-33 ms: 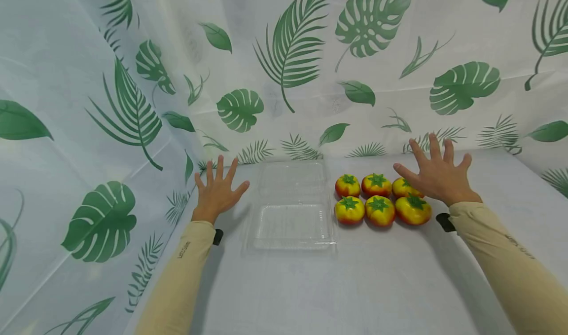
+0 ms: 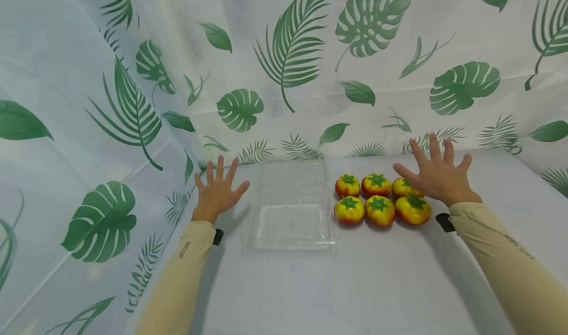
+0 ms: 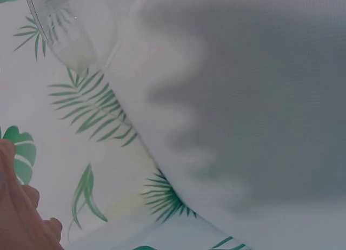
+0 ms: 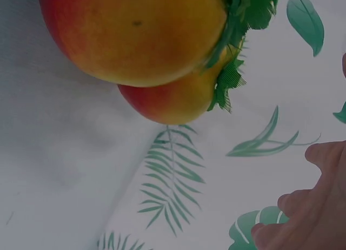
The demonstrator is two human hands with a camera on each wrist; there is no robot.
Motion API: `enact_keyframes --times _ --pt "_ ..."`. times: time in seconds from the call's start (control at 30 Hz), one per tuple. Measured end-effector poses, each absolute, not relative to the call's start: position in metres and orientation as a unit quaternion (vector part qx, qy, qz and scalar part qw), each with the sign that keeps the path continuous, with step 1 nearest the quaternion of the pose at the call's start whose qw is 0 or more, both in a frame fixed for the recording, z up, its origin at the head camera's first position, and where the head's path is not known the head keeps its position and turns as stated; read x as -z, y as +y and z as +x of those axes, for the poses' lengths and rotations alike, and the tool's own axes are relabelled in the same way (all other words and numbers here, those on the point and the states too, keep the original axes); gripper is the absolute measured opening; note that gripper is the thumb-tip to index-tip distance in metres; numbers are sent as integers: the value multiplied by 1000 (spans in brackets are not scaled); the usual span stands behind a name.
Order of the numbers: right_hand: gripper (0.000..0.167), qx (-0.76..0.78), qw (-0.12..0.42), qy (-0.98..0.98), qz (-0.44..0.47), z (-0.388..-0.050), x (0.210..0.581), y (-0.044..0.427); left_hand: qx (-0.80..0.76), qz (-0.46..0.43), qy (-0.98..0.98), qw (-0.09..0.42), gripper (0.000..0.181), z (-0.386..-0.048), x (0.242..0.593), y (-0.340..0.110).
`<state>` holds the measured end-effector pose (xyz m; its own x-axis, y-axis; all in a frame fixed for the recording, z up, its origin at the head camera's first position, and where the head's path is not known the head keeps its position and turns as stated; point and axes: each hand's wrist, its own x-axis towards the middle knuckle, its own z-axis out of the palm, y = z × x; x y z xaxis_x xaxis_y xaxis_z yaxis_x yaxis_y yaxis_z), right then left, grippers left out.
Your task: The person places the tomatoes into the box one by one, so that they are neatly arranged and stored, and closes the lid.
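Note:
My left hand hovers with fingers spread to the left of a clear plastic clamshell box. The box lies unfolded on the table, its lid toward the back. Several yellow-and-red tomato-like fruits with green leafy tops sit in two rows right of the box. Above their right end, my right hand is spread, holding nothing and partly covering one back-row fruit. The right wrist view shows a large fruit close up; fingers appear at its right edge.
A white cloth covers the table. Behind and to the left rise white sheets printed with green leaves. Both arms wear beige sleeves, with a dark band at the right wrist.

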<state>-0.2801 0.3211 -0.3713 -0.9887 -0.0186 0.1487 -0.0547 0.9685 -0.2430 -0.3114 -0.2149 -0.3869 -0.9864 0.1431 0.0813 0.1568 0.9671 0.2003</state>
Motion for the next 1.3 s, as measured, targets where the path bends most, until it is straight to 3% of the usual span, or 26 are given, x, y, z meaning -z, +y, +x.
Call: enact_keyframes --times 0.63,1.03,1.3 --pt "102 -130 69 -989 27 -276 377 325 153 -72 -986 9 92 -296 390 -219" --pt "101 -202 -39 -978 39 -279 361 334 381 -106 -917 -45 91 -257 391 -210" --pt "101 -239 -52 -967 66 -280 358 337 474 -141 -866 -76 91 -232 405 -204"
